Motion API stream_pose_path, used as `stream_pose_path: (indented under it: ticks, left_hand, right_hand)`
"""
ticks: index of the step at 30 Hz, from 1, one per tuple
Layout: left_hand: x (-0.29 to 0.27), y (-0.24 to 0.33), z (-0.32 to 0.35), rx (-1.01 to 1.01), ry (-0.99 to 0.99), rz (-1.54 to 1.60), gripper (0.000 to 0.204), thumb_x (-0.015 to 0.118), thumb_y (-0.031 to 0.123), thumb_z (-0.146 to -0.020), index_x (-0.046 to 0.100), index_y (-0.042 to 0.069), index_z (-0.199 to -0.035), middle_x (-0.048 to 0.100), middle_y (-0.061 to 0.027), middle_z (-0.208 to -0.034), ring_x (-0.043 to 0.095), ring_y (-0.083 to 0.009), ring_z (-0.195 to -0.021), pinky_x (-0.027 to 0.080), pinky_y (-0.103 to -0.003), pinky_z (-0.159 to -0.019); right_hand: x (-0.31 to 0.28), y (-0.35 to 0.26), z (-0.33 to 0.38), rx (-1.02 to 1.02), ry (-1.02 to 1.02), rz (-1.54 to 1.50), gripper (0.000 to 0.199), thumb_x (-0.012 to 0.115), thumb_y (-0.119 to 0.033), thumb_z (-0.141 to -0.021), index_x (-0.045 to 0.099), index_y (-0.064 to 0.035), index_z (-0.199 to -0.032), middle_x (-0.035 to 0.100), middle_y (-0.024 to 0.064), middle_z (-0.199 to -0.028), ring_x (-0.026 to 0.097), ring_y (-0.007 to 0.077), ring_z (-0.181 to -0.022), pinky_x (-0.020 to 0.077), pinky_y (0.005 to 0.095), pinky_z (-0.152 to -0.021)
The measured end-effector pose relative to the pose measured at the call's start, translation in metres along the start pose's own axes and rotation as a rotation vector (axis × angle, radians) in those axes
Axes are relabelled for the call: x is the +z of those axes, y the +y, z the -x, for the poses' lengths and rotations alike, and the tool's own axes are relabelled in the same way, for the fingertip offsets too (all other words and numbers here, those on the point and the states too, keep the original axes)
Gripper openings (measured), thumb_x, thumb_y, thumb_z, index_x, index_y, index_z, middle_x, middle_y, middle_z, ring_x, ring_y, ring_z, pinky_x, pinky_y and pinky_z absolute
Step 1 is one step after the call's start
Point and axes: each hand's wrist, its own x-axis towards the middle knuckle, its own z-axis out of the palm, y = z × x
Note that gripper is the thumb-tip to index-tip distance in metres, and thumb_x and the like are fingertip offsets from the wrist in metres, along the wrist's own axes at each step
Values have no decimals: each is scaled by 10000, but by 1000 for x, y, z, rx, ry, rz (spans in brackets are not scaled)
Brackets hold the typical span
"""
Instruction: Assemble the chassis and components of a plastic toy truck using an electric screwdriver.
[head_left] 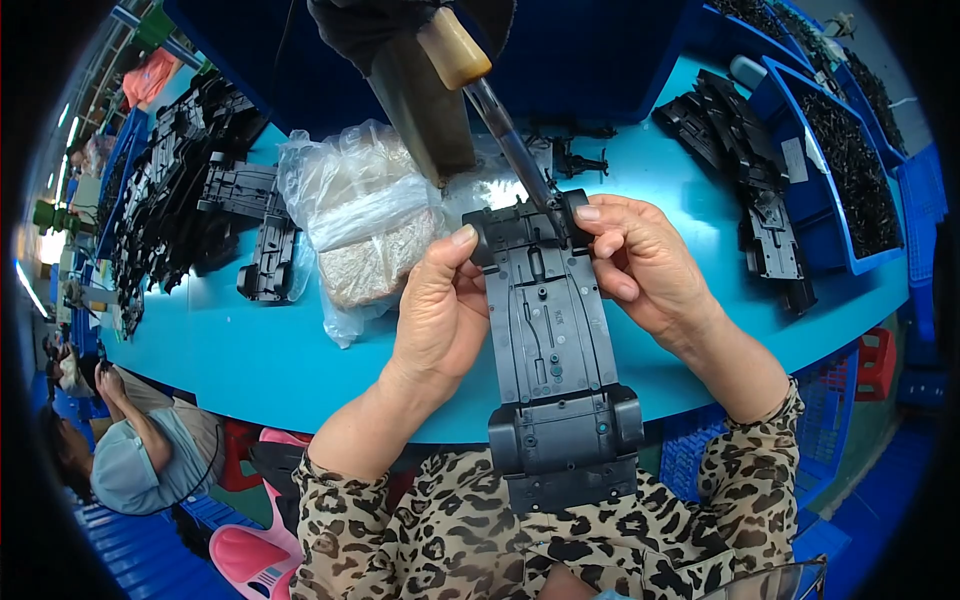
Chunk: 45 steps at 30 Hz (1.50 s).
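Note:
A black plastic toy car chassis (pixel 555 330) is held lengthwise before me, its near end over my lap. My left hand (pixel 440 310) grips the far left corner by the wheel arch, thumb on top. With thumb and fingers, my right hand (pixel 645 260) pinches the far right corner. A metal shaft (pixel 512 145) under a yellowish grip (pixel 453 50) slants down to the far end of the chassis, between my hands. Whether its tip touches the plastic I cannot tell.
Left of my hands lies a clear plastic bag (pixel 365 220) of small parts. Black chassis (pixel 180 170) are heaped at the left, more chassis (pixel 770 230) at the right. A blue bin (pixel 830 170) of small black parts stands far right. Another person (pixel 150 440) sits at the left.

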Motion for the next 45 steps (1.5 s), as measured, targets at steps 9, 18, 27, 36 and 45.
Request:
stream_pose_path:
  ticks: [9,18,27,36,45]
  left_hand:
    - [-8,0,-1,-7,-59,0,186,554,190,-776,559,42,-888,598,-53,-863,569,-135,-812,464,-292,-776]
    - [1,0,2,11,-5,2,132,546,159,-778,560,35,-822,596,-34,-804,560,-82,-740,462,-231,-725]
    - [-4,-2,1,23,-5,7,160,554,183,-777,560,43,-855,595,-37,-839,561,-107,-785,460,-261,-755]
    - [-10,-2,0,10,-115,-55,200,566,188,-768,554,41,-903,592,-47,-890,559,-136,-841,449,-287,-798]
    - [-10,-15,-3,-52,-117,-57,189,532,199,-788,538,34,-880,592,-47,-826,573,-120,-739,492,-290,-676]
  right_hand:
    - [1,-1,2,2,2,8,167,565,-136,-781,479,-71,-653,465,-44,-551,361,24,-344,251,152,-337]
    - [3,-4,4,2,7,25,169,570,-131,-776,475,-69,-651,470,-45,-549,359,18,-347,243,147,-333]
    - [3,-5,4,6,-22,1,115,576,-121,-768,502,-44,-727,511,-33,-556,365,16,-340,245,141,-328]
    - [-6,2,-4,-30,-22,5,105,581,-109,-758,509,-32,-755,530,-7,-566,388,43,-330,257,149,-307]
    - [-22,6,-3,-41,5,12,99,566,-98,-752,535,-26,-692,511,11,-587,405,54,-334,290,143,-294]
